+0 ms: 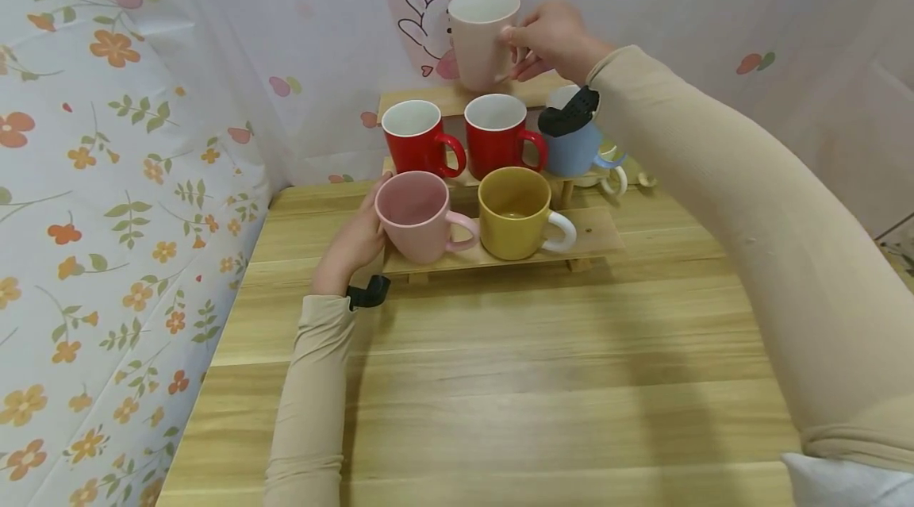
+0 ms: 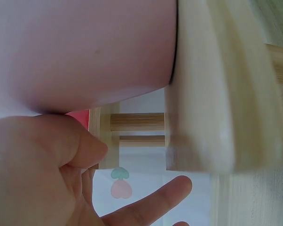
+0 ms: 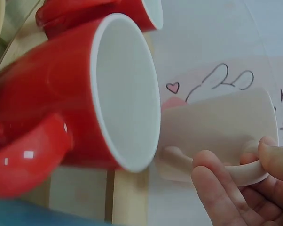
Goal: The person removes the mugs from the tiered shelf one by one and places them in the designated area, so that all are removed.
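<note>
My right hand (image 1: 553,39) grips the handle of a pale beige-pink mug (image 1: 480,47), which is upright at the top shelf of a wooden stepped rack. In the right wrist view, thumb and fingers pinch that handle (image 3: 245,173). My left hand (image 1: 355,241) lies against the left side of a pink mug (image 1: 412,213) on the bottom shelf. In the left wrist view its thumb touches the pink mug (image 2: 85,52), and another finger (image 2: 155,202) stretches out loosely beside the shelf (image 2: 202,117). A yellow mug (image 1: 514,209) with a white handle stands right of the pink one.
Two red mugs, a left one (image 1: 412,138) and a right one (image 1: 496,134), stand on the middle shelf beside a blue mug (image 1: 574,148), partly hidden by my right wrist strap. Pale handles (image 1: 616,180) show behind. A printed curtain (image 1: 321,31) hangs behind the wooden table (image 1: 500,380).
</note>
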A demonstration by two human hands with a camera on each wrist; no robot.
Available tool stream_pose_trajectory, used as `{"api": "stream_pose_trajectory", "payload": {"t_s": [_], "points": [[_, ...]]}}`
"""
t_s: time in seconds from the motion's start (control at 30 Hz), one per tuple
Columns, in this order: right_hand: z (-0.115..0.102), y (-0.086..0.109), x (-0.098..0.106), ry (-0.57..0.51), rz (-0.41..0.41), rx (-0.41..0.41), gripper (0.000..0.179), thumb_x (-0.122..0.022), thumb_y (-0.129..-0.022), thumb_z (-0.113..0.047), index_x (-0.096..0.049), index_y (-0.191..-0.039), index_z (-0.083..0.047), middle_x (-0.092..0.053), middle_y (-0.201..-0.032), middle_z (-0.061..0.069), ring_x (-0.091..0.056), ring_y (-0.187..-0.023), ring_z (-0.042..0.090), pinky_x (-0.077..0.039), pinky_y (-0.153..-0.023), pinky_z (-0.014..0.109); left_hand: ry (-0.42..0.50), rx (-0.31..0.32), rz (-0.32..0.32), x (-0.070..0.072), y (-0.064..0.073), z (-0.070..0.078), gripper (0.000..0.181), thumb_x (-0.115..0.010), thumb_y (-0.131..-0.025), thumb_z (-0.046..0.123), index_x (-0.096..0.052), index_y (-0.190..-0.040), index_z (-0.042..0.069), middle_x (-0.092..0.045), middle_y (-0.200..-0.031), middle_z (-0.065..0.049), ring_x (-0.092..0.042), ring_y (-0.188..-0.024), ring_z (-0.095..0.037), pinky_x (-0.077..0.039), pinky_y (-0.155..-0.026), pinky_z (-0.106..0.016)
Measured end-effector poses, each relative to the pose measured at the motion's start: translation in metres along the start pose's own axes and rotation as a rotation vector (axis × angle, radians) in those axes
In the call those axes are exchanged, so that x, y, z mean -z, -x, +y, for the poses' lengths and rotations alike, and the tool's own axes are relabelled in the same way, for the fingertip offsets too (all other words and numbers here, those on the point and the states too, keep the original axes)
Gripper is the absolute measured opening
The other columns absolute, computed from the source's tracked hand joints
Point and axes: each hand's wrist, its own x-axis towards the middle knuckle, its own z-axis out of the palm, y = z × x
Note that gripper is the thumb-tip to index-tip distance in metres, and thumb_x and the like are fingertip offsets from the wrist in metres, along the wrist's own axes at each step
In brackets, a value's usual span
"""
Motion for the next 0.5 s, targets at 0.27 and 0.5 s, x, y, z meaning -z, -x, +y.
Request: {"api": "stream_pose_trajectory", "payload": {"t_s": [0.27,0.5], "points": [[0.011,0.004,0.016,-0.067,0.000,0.027,0.032,-0.054,-0.097,-0.030,-0.057,-0.092,0.002,-0.056,-0.081,0.006,-0.067,-0.060,0.010,-0.057,-0.065,0.022,-0.001,-0.003,-0.001,-0.002,0.000,-0.001,0.051,-0.032,-0.104,0.015,-0.018,-0.152,0.003,-0.009,-0.161,-0.012,-0.025,-0.143,-0.034,-0.025,-0.115,-0.049],[0.025,0.007,0.029,-0.138,0.001,-0.014,0.032,-0.053,-0.097,-0.028,-0.058,-0.083,0.000,-0.058,-0.066,0.002,-0.067,-0.056,0.011,-0.057,-0.059,0.022,0.007,-0.024,0.002,-0.003,-0.001,-0.004,0.051,-0.031,-0.104,0.015,-0.019,-0.152,0.002,-0.011,-0.160,-0.014,-0.024,-0.143,-0.034,-0.024,-0.116,-0.048]]}}
